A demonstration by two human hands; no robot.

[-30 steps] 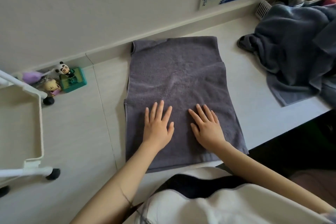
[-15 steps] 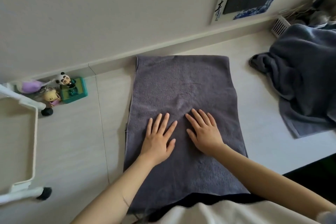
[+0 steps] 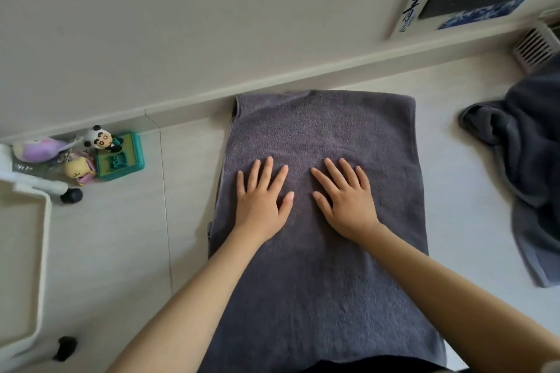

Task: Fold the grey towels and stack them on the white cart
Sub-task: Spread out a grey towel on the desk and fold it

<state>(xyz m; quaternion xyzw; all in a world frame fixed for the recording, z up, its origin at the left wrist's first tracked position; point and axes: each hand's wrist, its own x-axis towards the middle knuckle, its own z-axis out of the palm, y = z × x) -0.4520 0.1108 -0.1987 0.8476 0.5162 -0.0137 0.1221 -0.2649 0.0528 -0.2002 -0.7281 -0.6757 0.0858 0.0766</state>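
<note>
Both palms lie flat with straight, spread fingers: my left hand (image 3: 261, 202) and my right hand (image 3: 348, 202) press side by side on the middle of the grey terry towel (image 3: 321, 266), gripping nothing. That towel lies spread lengthwise on the pale countertop (image 3: 121, 251), its far edge against the low ledge under the wall, its near edge reaching the bottom of the head view. At its left edge I can make out more than one layer, so I judge it has at least one fold in it, and I am smoothing it flat before the next fold.

Off to the right, well apart, a darker grey crumpled towel heap (image 3: 527, 160) sits unfolded. At the far left, the white cart with black wheels (image 3: 42, 251) shows only its rail and part of a tray; I see no folded towel on the part in view.

By my reckoning the task is early: this towel needs further folds and a move to the cart, and the heap has yet to be started.
</note>
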